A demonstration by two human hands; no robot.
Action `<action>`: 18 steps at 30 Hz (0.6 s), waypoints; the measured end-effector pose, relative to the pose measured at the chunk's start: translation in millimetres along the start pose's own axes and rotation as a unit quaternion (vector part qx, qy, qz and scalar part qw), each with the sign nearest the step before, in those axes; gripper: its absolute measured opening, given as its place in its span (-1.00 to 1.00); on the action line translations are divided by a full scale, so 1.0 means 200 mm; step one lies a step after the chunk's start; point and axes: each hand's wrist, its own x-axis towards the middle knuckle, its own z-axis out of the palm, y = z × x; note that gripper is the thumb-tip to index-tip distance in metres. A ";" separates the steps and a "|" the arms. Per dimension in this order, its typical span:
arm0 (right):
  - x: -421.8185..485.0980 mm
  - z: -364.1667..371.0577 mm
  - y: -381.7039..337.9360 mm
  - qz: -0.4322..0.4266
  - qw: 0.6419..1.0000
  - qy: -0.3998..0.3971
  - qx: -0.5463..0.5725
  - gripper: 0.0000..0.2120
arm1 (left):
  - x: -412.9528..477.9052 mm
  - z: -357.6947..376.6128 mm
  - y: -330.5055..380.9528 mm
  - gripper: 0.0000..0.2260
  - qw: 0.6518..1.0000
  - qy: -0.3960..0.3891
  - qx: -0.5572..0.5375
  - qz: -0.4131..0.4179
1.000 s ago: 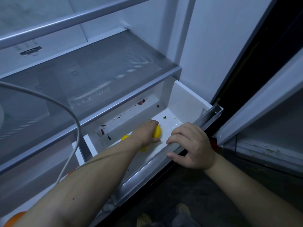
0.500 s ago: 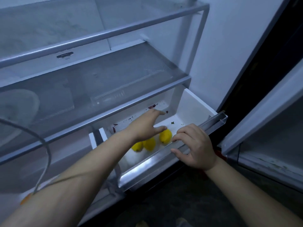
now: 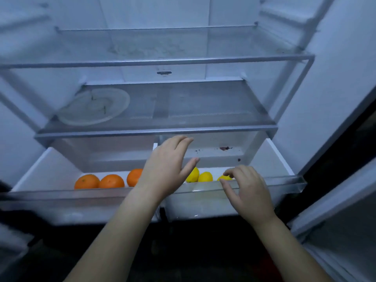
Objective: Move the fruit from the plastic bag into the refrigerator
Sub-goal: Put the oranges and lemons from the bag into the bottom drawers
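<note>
The refrigerator stands open with both bottom drawers pulled out. Three oranges [image 3: 111,181] lie in the left drawer [image 3: 61,195]. Three yellow lemons [image 3: 205,176] lie in the right drawer [image 3: 284,183]. My left hand [image 3: 166,167] hovers over the divide between the drawers, fingers straight, holding nothing. My right hand [image 3: 247,188] hangs at the front rim of the right drawer, fingers loosely bent, just above the rim; I cannot tell whether they touch it. No plastic bag is in view.
A glass shelf [image 3: 158,130] covers the drawers, with a round clear plate [image 3: 93,106] on its left side. A second glass shelf [image 3: 158,61] sits higher. The open fridge door [image 3: 335,220] stands at the right. Dark floor lies below.
My left hand has let go of the lemons and lifted out of the right drawer. My right hand has loosened from the drawer's rim. My view has swung left and up, showing the left drawer.
</note>
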 end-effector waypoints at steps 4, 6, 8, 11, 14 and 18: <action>0.02 -0.02 0.02 -0.006 0.999 -0.038 0.024 -0.70 | -0.13 -0.04 0.06 -0.49 0.997 0.031 0.028 -0.060; 0.04 -0.04 0.00 -0.020 0.997 -0.058 0.035 -0.65 | -0.20 -0.07 0.08 -0.49 0.994 0.044 0.042 -0.094; 0.07 -0.05 -0.05 -0.039 0.995 -0.072 0.048 -0.61 | -0.27 -0.12 0.09 -0.48 0.990 0.051 0.059 -0.121; 0.13 -0.06 -0.18 -0.071 0.989 -0.095 0.091 -0.63 | -0.41 -0.21 0.08 -0.45 0.981 0.074 0.073 -0.162; 0.17 -0.07 -0.35 -0.123 0.977 -0.114 0.128 -0.60 | -0.59 -0.31 0.08 -0.43 0.969 0.085 0.100 -0.210; 0.18 -0.05 -0.66 -0.192 0.957 -0.135 0.173 -0.56 | -0.88 -0.47 0.07 -0.44 0.939 0.095 0.157 -0.290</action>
